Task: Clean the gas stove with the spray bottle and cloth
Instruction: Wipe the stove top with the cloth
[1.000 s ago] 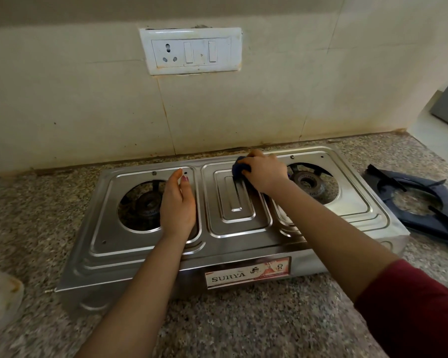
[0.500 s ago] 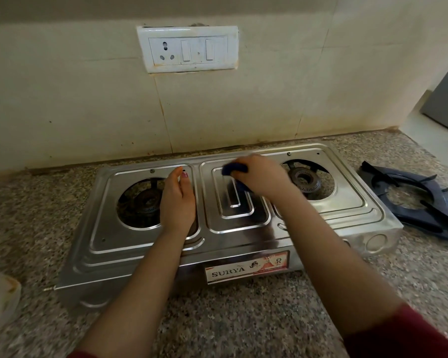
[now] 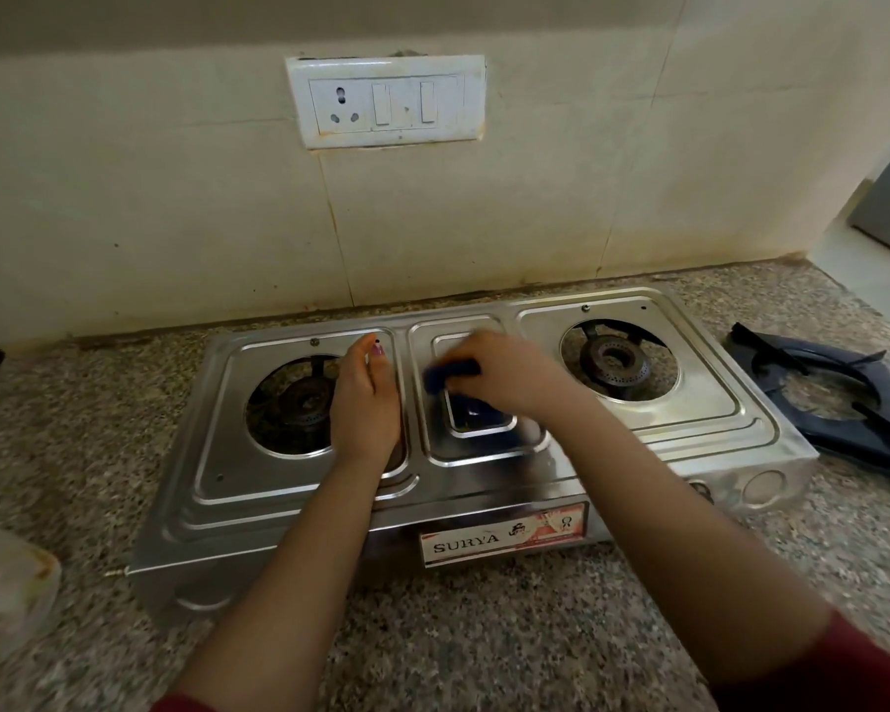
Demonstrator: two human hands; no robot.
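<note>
The stove [image 3: 700, 418] sits on the speckled tabletop [image 3: 484, 639] against the wall. The left hand [image 3: 363, 403] lies flat on it with straight fingers, between the left burner [image 3: 296, 403] and the middle panel. The right hand [image 3: 509, 372] grips a dark blue cloth [image 3: 450, 375] on that middle panel; a pan support [image 3: 802, 352] lies just right of the stove.
</note>
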